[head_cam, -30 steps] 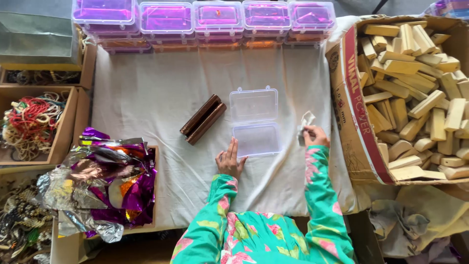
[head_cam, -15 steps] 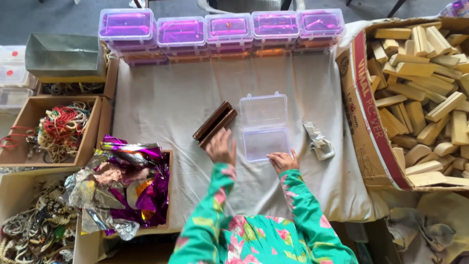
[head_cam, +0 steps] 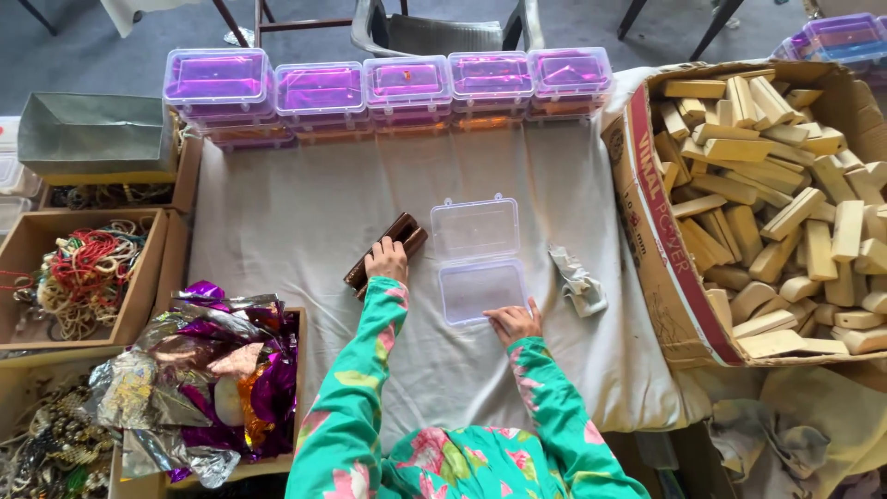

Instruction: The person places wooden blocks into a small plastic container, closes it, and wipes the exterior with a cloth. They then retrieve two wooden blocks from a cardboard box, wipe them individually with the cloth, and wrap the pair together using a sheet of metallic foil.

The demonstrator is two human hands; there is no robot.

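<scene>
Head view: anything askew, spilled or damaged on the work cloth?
Nothing spilled or broken. The clear box lies open and empty, right hand at its near edge, left hand on the brown bars. Only the crumpled rag beside the box looks untidy.

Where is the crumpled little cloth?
In the head view, the cloth lies on the white sheet, just right of the open clear box and left of the cardboard box of wooden blocks, a little beyond the right hand.
</scene>
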